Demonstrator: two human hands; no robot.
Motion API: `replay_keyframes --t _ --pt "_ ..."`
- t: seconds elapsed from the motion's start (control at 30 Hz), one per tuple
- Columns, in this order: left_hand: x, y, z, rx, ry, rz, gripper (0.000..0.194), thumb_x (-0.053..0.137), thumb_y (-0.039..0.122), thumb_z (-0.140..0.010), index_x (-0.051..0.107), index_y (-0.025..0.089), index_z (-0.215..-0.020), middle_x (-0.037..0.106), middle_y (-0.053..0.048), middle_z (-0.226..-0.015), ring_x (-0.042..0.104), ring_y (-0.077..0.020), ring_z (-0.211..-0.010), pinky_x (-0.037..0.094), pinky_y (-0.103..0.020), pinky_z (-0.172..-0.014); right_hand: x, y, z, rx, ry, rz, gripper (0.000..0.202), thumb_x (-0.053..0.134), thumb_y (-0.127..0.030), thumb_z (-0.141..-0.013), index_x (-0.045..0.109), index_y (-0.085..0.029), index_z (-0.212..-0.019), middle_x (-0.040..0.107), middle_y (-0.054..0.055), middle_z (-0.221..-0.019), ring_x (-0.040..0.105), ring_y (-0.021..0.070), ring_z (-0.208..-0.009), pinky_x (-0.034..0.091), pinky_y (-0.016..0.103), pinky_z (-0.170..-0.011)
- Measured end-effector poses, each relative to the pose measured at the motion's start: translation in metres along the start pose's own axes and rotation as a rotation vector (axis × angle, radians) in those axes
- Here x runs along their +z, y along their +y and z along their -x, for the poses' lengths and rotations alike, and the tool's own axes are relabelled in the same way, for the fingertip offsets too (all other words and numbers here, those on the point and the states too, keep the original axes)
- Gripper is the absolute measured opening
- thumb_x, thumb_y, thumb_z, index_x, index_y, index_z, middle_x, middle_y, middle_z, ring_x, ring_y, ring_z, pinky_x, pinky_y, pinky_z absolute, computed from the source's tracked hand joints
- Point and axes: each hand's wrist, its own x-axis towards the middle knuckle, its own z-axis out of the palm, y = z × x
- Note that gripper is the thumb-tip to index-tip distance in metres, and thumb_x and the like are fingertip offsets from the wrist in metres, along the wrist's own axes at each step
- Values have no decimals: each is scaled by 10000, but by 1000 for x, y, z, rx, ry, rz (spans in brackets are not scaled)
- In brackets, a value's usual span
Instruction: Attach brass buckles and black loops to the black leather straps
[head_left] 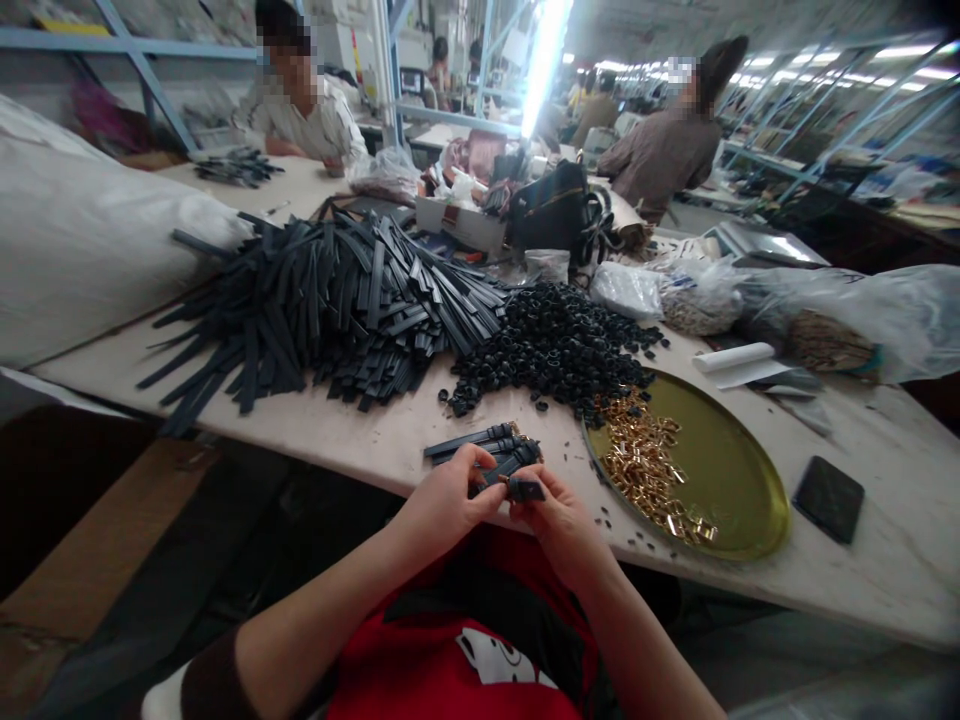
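Straps (337, 310) fan out at left on the bench (900, 570), a great dark heap. Next along, a small row of buckled straps (459, 440), and here's the action: left hand (450, 495) with its grip pinched on a dark strap piece (529, 490) by the gold fitting (504, 480), right hand (559, 515) pinching it just beside, at the bench's near edge. Looks light, bendy but springy, maybe slick; best held at the thick end, close to the metal. Rightward, black loops (555, 345) in a mound, gold buckles (637, 460) on a round tray (739, 470), then a phone (829, 498).
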Motion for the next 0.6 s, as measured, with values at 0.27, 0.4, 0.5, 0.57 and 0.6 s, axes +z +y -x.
replay_keyframes --t 0.27,0.4,0.5,0.57,0.6 --pt "0 -2 5 -7 15 -193 281 535 461 -742 565 205 -854 642 -7 -773 582 -183 -724 412 -269 -633 -2 10 5 244 -180 -194 272 720 -374 -649 596 -162 -766 547 -36 -613 464 60 -529 378 178 -527" --pt "-2 -2 6 -44 -125 53 265 555 429 -743 589 189 -849 652 -9 -797 586 -169 -733 426 -258 -642 -4 8 3 149 -122 -132 241 672 -373 -695 545 -173 -738 526 -38 -622 463 77 -555 382 197 -532" --pt "-1 -3 4 -135 -223 310 250 577 363 -736 568 162 -885 645 -6 -764 582 -142 -673 432 -235 -596 -3 8 -2 -26 81 122 257 626 -400 -723 487 -185 -696 487 -51 -584 450 87 -538 380 216 -527" --pt "0 -5 1 -186 -242 408 252 589 306 -726 558 150 -921 636 -2 -740 581 -129 -651 437 -228 -590 -6 9 -6 -163 232 356 238 620 -376 -727 464 -196 -724 467 -62 -584 440 89 -526 373 219 -518" --pt "2 -7 -1 -202 -242 432 250 588 284 -724 557 147 -931 633 0 -728 583 -126 -647 440 -229 -593 -8 10 -8 -222 275 461 216 613 -355 -734 467 -201 -777 471 -62 -603 445 93 -533 373 221 -520"
